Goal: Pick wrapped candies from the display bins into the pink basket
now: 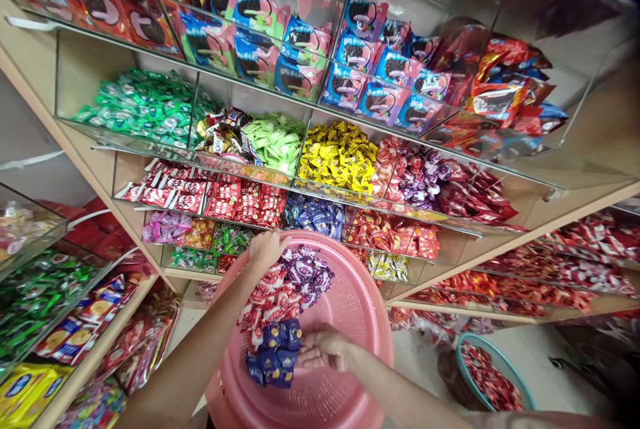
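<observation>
In the head view a round pink plastic basket (350,312) with slotted walls stands in front of me. My left hand (267,249) is closed over its far left rim. Inside lie red-and-white wrapped candies (273,296), purple-and-white wrapped candies (309,274) and a cluster of dark blue candy packets (274,356). My right hand (325,347) is inside the basket, just right of the blue packets, its fingers stretched toward them and apart. Whether the fingertips touch the packets I cannot tell.
Glass-fronted shelves (250,176) of sorted sweets rise beyond the basket. Blue packets (314,214) fill one low compartment, yellow candies (340,156) one above. Further shelving (90,369) flanks the left side. A teal basin (525,392) of red packets sits on the floor at right.
</observation>
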The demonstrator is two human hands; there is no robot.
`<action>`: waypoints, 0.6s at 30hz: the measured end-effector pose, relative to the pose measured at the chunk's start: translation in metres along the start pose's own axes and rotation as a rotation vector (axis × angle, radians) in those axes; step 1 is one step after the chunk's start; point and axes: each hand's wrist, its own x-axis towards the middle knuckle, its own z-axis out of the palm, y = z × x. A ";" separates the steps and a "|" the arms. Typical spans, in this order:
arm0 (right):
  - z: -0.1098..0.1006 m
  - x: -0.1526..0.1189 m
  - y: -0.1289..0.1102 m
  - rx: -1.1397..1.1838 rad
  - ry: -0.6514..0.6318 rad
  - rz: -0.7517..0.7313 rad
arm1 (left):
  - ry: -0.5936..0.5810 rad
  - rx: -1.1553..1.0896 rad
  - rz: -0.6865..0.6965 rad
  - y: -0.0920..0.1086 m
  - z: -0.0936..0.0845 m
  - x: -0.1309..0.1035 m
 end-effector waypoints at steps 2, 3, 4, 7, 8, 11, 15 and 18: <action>0.005 -0.002 -0.001 -0.111 0.012 -0.035 | 0.007 0.000 0.002 0.000 0.001 0.000; 0.006 -0.004 -0.002 -0.174 0.021 -0.049 | 0.009 -0.002 0.004 0.000 0.001 0.000; 0.005 -0.005 -0.006 -0.244 0.035 -0.060 | 0.008 -0.005 0.002 0.000 0.001 0.000; -0.005 -0.012 -0.029 -0.491 0.129 -0.119 | -0.006 -0.019 -0.009 -0.001 0.000 0.000; -0.012 -0.014 -0.041 -0.565 0.183 -0.160 | -0.009 -0.023 -0.012 0.000 -0.001 0.001; -0.035 -0.023 -0.089 -0.712 0.420 -0.347 | -0.013 -0.033 -0.015 0.000 -0.002 0.000; -0.063 -0.025 -0.154 -0.836 0.806 -0.530 | -0.010 -0.032 -0.008 0.001 -0.004 0.000; -0.072 -0.016 -0.187 -0.904 1.001 -0.525 | 0.011 -0.021 -0.001 0.000 -0.003 0.000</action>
